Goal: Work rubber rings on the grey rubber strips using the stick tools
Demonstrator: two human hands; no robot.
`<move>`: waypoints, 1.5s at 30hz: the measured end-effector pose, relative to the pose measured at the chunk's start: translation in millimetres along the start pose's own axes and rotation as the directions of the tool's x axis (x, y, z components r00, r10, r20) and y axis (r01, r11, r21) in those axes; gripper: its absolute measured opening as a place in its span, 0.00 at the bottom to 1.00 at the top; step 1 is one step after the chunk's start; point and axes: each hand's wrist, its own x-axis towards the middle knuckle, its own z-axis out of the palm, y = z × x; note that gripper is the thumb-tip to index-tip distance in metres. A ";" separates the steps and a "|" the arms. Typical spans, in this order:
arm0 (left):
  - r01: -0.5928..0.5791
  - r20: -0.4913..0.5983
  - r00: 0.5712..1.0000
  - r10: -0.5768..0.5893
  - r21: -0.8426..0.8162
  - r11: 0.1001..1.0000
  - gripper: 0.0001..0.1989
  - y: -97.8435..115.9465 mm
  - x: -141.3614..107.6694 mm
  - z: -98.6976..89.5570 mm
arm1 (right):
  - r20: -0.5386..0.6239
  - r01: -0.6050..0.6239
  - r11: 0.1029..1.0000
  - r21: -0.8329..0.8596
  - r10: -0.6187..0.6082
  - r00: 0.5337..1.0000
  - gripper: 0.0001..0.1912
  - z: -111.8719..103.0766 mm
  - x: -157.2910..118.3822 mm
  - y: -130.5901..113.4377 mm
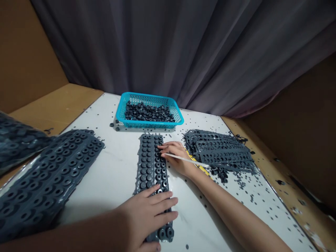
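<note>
Dark studded slab (pixel 60 162) at 9 o'clock. My left grip (pixel 147 213) is wide, braced on the centre sheet (pixel 154 157), which runs 6-to-12 on the bench (pixel 112 182). Right grip (pixel 177 157), 1 o'clock, holds a white stick (pixel 194 162). Looks like stud-by-stud work; next touch needs sheet steady, fingertips precise.

Ahead of me hangs a dark grey-purple pleated fabric curtain (pixel 157 49); brown flat panels (pixel 28 52) close in both sides; dim light falls over my white, faintly veined tabletop (pixel 110 175).
</note>
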 end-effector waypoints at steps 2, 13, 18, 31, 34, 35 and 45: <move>-0.004 0.008 1.000 0.004 -0.017 1.000 0.36 -0.2 -0.1 -3.3 | 0.001 0.041 0.997 -0.060 -0.041 0.999 0.02 0.7 0.8 2.5; -0.029 0.072 0.997 0.039 -0.135 0.990 0.34 2.8 -1.1 -24.3 | -0.034 0.043 0.971 -0.237 -0.052 0.998 0.09 1.7 14.4 22.3; -0.016 0.028 0.999 0.018 -0.037 0.999 0.35 0.9 0.1 -8.7 | -0.095 -0.050 0.999 -0.001 0.050 0.994 0.04 -3.4 11.6 9.9; 0.011 0.015 1.000 -0.012 0.039 0.999 0.37 0.9 2.0 1.2 | 0.013 0.031 0.992 -0.120 -0.030 0.999 0.03 5.5 13.7 12.0; 0.010 0.022 1.000 -0.011 0.033 0.999 0.37 1.3 1.9 0.7 | 0.007 0.061 0.980 -0.190 -0.061 0.998 0.04 5.8 20.7 16.5; 0.012 0.029 1.000 -0.013 0.033 0.999 0.37 1.5 2.0 0.2 | 0.002 0.056 0.976 -0.211 -0.057 0.998 0.05 5.7 23.0 17.9; 0.014 0.072 0.997 -0.016 0.034 0.999 0.38 3.4 3.0 -8.2 | -0.058 -0.054 0.989 0.138 0.063 0.996 0.06 6.1 21.8 21.5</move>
